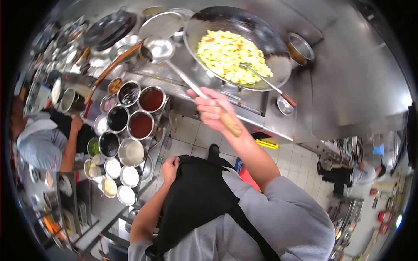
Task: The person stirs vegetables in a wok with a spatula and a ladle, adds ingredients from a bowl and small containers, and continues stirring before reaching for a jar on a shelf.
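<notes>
My right hand (pixel 213 108) is closed around the wooden-ended handle of a metal ladle (pixel 160 48). The ladle's bowl hangs over the back of the counter, left of a large wok (pixel 278 65). Inside the wok lies a heap of chopped pale yellow-green vegetables (pixel 230 54) with orange bits. A second long-handled utensil (pixel 265 80) rests in the heap, its wooden grip over the wok's rim. Beside the black apron (pixel 196 187), my left hand (pixel 170 169) hangs low with fingers curled; whatever may be inside them is hidden.
Several metal pots of sauces and seasonings (pixel 141 125) stand at left. A wooden-handled tool (pixel 106 71) lies behind them, near a round strainer (pixel 161 26). A small metal pot (pixel 300 48) sits right of the wok. Co-workers are at far left (pixel 43 139) and far right (pixel 361 174).
</notes>
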### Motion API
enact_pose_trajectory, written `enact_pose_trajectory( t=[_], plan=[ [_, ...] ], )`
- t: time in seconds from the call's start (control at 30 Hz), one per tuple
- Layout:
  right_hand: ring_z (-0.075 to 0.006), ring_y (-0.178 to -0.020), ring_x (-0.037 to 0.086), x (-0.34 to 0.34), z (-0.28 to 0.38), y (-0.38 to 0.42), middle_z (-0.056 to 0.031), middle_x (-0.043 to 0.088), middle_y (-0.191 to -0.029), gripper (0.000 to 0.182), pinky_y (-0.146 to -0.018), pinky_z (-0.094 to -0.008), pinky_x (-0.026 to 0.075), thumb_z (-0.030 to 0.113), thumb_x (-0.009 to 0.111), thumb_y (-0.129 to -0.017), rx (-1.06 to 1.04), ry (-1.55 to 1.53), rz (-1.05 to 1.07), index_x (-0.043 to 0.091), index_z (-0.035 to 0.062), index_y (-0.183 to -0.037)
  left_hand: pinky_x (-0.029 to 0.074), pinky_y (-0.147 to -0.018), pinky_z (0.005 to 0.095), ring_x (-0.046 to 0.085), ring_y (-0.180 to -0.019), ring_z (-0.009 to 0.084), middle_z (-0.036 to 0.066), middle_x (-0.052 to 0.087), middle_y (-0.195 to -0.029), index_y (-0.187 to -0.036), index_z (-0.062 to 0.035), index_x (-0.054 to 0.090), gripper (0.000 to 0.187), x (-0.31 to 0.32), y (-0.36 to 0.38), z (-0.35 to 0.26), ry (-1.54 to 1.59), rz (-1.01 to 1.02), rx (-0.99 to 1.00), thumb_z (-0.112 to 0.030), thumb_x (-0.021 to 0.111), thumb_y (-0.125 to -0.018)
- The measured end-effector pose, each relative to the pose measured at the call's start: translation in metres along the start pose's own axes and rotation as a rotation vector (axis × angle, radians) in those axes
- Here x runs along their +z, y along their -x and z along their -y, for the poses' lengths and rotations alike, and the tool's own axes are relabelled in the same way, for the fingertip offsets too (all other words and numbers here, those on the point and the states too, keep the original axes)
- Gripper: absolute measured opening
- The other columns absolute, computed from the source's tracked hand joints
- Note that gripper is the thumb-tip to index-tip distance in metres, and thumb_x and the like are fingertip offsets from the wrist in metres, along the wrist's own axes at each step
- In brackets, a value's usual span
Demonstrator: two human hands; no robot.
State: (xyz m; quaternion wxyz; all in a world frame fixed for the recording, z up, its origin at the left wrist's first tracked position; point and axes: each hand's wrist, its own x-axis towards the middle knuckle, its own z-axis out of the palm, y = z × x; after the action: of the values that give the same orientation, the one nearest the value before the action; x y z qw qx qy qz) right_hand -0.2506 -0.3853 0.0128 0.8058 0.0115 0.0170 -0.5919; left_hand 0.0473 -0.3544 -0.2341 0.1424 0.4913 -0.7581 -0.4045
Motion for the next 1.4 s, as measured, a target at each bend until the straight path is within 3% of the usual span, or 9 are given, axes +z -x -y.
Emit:
enact_pose_trajectory(
  t=[0.13, 0.2, 0.27, 0.47, 0.6, 1.07, 1.23, 1.3, 1.4],
  plan=[
    [-0.0131, -0.045, 0.051, 0.005, 0.096, 0.099, -0.0004, 0.051, -0.067, 0.04, -0.039, -0.0296, 0.044, 0.025, 0.045, -0.107, -0.333, 0.407, -0.205, 0.048, -0.0062, -0.132, 0.052, -0.08, 0.0412, 0.065, -0.089, 0.0312, 0.015, 0.065, -0.1, -0.106, -0.0042, 0.07, 0.02, -0.019, -0.016, -0.046, 0.088, 0.105, 0.218, -0.016, 0.071, -0.091],
    [-0.0163, -0.045, 0.054, -0.015, 0.147, 0.1, -0.0036, 0.056, -0.067, 0.038, -0.042, -0.0337, 0.046, 0.028, 0.049, -0.104, -0.503, 1.724, -1.18, 0.054, -0.0047, -0.122, 0.053, -0.077, 0.037, 0.066, -0.084, 0.026, 0.014, 0.065, -0.101, -0.11, -0.0029, 0.068, 0.023, -0.048, -0.029, -0.086, 0.108, 0.126, 0.337, -0.014, 0.071, -0.091],
    [-0.0181, -0.044, 0.054, -0.08, 0.239, 0.134, -0.0062, 0.058, -0.064, 0.033, -0.045, -0.0361, 0.047, 0.029, 0.054, -0.1, -0.653, 2.224, -1.403, 0.058, -0.0032, -0.107, 0.053, -0.077, 0.0356, 0.066, -0.084, 0.0243, 0.012, 0.064, -0.102, -0.113, -0.0023, 0.067, 0.025, -0.075, -0.036, -0.133, 0.117, 0.173, 0.368, -0.012, 0.071, -0.09],
    [-0.0251, -0.05, 0.064, 0.016, 0.209, 0.184, -0.0158, 0.064, -0.069, 0.031, -0.049, -0.0397, 0.051, 0.026, 0.056, -0.099, -0.238, 1.991, -1.241, 0.057, -0.0046, -0.102, 0.053, -0.083, 0.0349, 0.067, -0.092, 0.023, 0.011, 0.063, -0.111, -0.116, -0.0034, 0.065, 0.029, -0.059, -0.061, -0.238, 0.207, 0.218, 0.432, -0.012, 0.072, -0.089],
    [-0.0322, -0.061, 0.068, -0.084, 0.293, 0.173, -0.0215, 0.066, -0.076, 0.034, -0.053, -0.0415, 0.054, 0.025, 0.055, -0.099, -0.358, 2.882, -1.077, 0.059, -0.006, -0.113, 0.051, -0.096, 0.0421, 0.062, -0.116, 0.0342, 0.015, 0.061, -0.124, -0.123, -0.0053, 0.064, 0.035, 0.007, -0.095, -0.296, 0.087, 0.201, 0.686, -0.016, 0.072, -0.09],
    [-0.0139, -0.052, 0.053, -0.084, 0.48, 0.128, -0.0039, 0.056, -0.07, 0.022, -0.044, -0.0344, 0.045, 0.024, 0.059, -0.096, -0.162, 1.7, -1.085, 0.058, 0.0042, -0.105, 0.049, -0.08, 0.0416, 0.057, -0.089, 0.0301, 0.007, 0.066, -0.089, -0.092, -0.0128, 0.08, 0.028, 0.134, -0.188, -0.322, -0.388, -0.184, 0.498, -0.039, 0.072, -0.089],
    [-0.0323, -0.078, 0.069, -0.044, 0.425, 0.168, -0.0211, 0.068, -0.085, 0.033, -0.077, -0.0468, 0.054, 0.019, 0.058, -0.094, -0.001, 2.191, -0.901, 0.056, -0.0031, -0.118, 0.048, -0.077, 0.0406, 0.055, -0.083, 0.0299, 0.008, 0.063, -0.086, -0.091, -0.0119, 0.078, 0.025, 0.136, -0.189, -0.318, -0.346, -0.198, 0.551, -0.037, 0.074, -0.088],
    [-0.0338, -0.084, 0.07, -0.044, 0.409, 0.206, -0.0205, 0.068, -0.084, 0.032, -0.083, -0.0483, 0.052, 0.019, 0.059, -0.094, -0.411, 2.626, -0.76, 0.055, -0.0028, -0.117, 0.048, -0.076, 0.0403, 0.055, -0.083, 0.0293, 0.007, 0.062, -0.086, -0.091, -0.0125, 0.078, 0.023, 0.135, -0.19, -0.315, -0.337, -0.207, 0.549, -0.035, 0.075, -0.088],
    [-0.0285, -0.068, 0.067, -0.039, 0.385, 0.212, -0.0151, 0.064, -0.077, 0.029, -0.067, -0.0455, 0.053, 0.022, 0.06, -0.095, -0.538, 2.587, -0.977, 0.056, -0.0005, -0.113, 0.049, -0.077, 0.041, 0.055, -0.084, 0.0288, 0.006, 0.062, -0.088, -0.09, -0.0123, 0.078, 0.022, 0.133, -0.187, -0.317, -0.28, -0.183, 0.505, -0.034, 0.075, -0.088]
  ],
)
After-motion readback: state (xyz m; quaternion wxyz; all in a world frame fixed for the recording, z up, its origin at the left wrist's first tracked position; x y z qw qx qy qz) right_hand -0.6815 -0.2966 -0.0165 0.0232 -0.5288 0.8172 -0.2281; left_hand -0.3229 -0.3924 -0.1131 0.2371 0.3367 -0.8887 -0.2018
